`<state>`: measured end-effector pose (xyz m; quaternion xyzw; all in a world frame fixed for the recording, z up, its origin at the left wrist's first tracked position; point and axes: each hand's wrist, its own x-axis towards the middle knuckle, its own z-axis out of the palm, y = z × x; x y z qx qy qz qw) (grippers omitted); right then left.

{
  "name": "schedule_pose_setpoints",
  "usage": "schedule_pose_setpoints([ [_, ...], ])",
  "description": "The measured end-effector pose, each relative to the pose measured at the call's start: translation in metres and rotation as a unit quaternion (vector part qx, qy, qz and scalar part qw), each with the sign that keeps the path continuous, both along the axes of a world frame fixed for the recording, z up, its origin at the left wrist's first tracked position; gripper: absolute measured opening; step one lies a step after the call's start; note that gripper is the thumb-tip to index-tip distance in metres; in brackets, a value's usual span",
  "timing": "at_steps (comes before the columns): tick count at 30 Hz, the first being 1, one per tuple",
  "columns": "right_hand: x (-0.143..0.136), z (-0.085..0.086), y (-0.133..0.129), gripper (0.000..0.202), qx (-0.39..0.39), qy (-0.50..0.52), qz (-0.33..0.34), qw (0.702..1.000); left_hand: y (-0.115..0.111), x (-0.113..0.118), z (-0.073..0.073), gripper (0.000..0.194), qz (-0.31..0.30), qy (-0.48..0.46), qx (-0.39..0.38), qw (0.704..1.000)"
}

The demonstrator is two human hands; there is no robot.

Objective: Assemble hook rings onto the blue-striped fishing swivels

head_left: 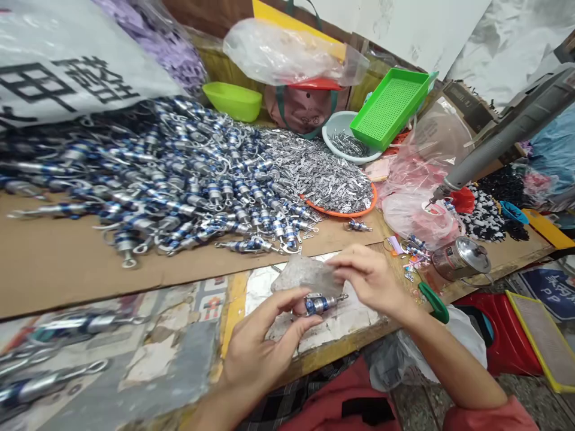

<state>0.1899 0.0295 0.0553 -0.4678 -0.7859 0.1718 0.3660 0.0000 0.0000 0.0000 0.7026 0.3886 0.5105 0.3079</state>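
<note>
Holding a small blue-and-silver metal clasp (pixel 320 303) between both hands, the person worked just above the near edge of the table (pixel 341 342). Left hand (pixel 263 341): thumb and fingers pinched together on the clasp's left end, palm turned up and inward. Right hand (pixel 366 276): fingers curled and closed, tips touching the clasp's right end, where a small silver loop projected; whether it truly gripped that end or only steadied it could not be told. Clasp's long axis ran roughly left to right, tilted slightly upward toward the right. It lay between the two hands, the left carrying most of it, the right meeting it from above and to the right. A crumpled clear plastic bag (pixel 305 274) lay on the table directly behind the clasp, touching or just beside the right fingertips.

Surroundings noted: a large heap of like blue-and-silver clasps (pixel 179 179) spread over brown cardboard (pixel 67 263) to the far left, well apart from the hands. An orange dish (pixel 359 211) heaped with small silver parts sat beyond it. A green perforated tray (pixel 389 108) leaned over a white bowl (pixel 335 129). A metal tin (pixel 460 258) stood to the right, near green-handled scissors (pixel 433 302). A grey rotary tool (pixel 503 140) hung in from the right
</note>
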Motion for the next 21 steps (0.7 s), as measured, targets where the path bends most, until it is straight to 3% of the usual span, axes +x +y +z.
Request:
schedule_pose_setpoints([
  [3,-0.014,0.004,-0.023,0.015,0.033,0.111,0.007,0.993,-0.001,0.003,-0.002,0.035,-0.007,-0.002,-0.007,1.000],
  [7,-0.030,-0.001,-0.033,0.017,0.013,0.210,0.028,0.977,-0.002,0.003,0.002,0.041,0.005,0.032,0.015,0.999],
  [11,-0.031,-0.012,-0.041,0.021,0.011,0.226,0.039,0.973,0.000,0.000,0.011,0.033,-0.008,0.085,0.090,0.992],
  [15,-0.024,-0.021,-0.051,0.032,0.053,0.210,0.028,0.976,0.001,0.003,0.018,0.036,-0.034,0.093,0.113,0.989],
  [21,-0.014,-0.030,-0.059,0.044,-0.017,0.296,0.025,0.955,-0.004,0.012,0.024,0.044,-0.065,0.061,0.120,0.989],
])
